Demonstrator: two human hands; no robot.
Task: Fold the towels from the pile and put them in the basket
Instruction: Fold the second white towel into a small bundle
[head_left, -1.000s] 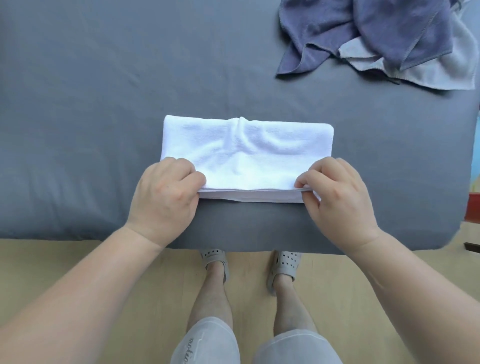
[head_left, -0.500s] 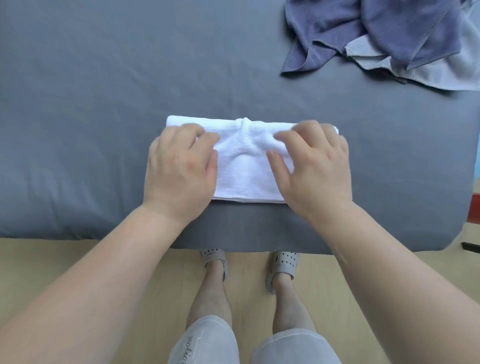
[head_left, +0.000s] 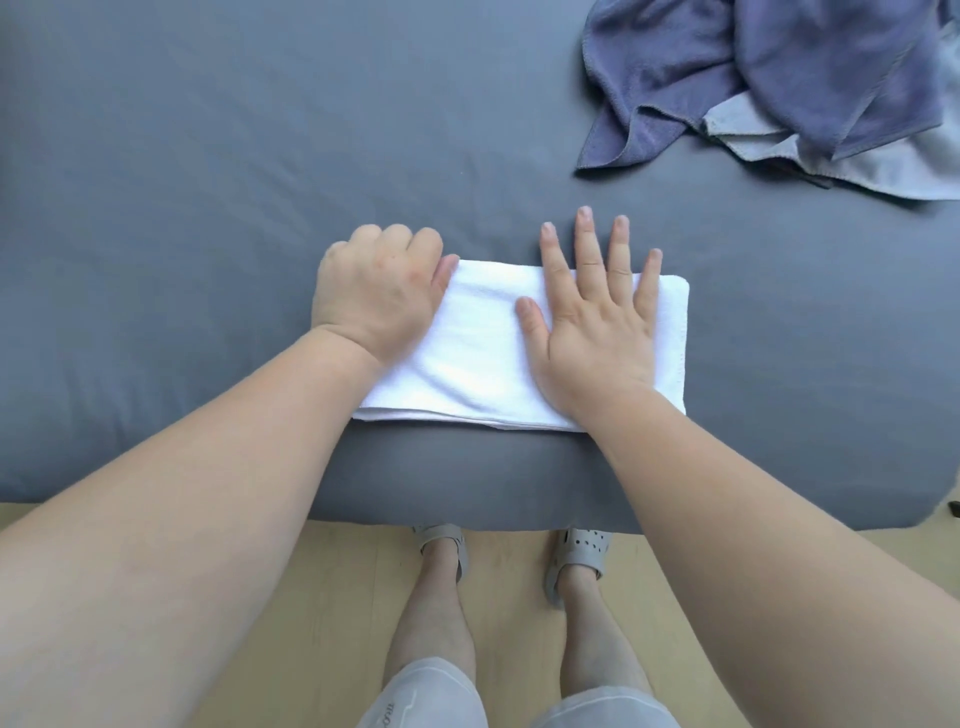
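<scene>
Folding step, halfway-ish: white towel (head_left: 483, 358) pinned by the near edge of the bed (head_left: 208, 156) under the flat right hand (head_left: 597, 332), left end gripped by the left hand (head_left: 379, 296). Probably needed that end flipped rightward next.

White terry-cloth towel (head_left: 483, 343), matt grey sheet (head_left: 208, 182)

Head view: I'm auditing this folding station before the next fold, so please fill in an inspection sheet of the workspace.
Surface: grey sheet over a padded top, smooth.
Job's things: white towel folded into a strip at the near edge; towel pile, blue and pale grey, far right; basket not in view.
Clutter: nothing seen.
Grippers: left hand curled over the towel's left end, grip hidden; right hand flat, pressing the towel.
Cables: nothing seen.
Surroundings: wooden floor, person's legs, grey sandals.
</scene>
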